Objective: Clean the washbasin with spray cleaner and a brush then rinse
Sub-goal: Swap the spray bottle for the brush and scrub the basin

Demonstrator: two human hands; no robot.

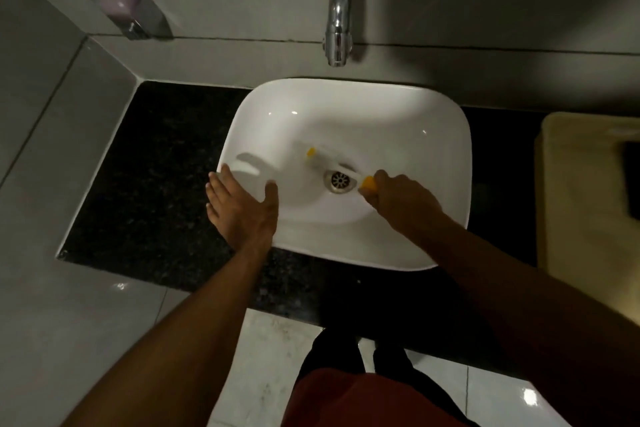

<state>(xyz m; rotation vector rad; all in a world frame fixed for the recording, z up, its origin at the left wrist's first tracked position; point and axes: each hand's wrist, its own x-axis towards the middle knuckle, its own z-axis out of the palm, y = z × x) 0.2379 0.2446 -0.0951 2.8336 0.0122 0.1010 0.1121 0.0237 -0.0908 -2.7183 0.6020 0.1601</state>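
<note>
Dim bathroom scene; the white washbasin (398,107) is the brightest area, with small glare spots. The brush (329,158) is motion-blurred, forearms lie in deep shadow, and wide-angle distortion bends the edges.

right hand (401,196) grips brush (332,161) | left hand (242,208) on washbasin (450,156) rim

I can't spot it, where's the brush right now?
In the head view, the brush is inside the washbasin, lying across the drain, held by the right hand.
</note>
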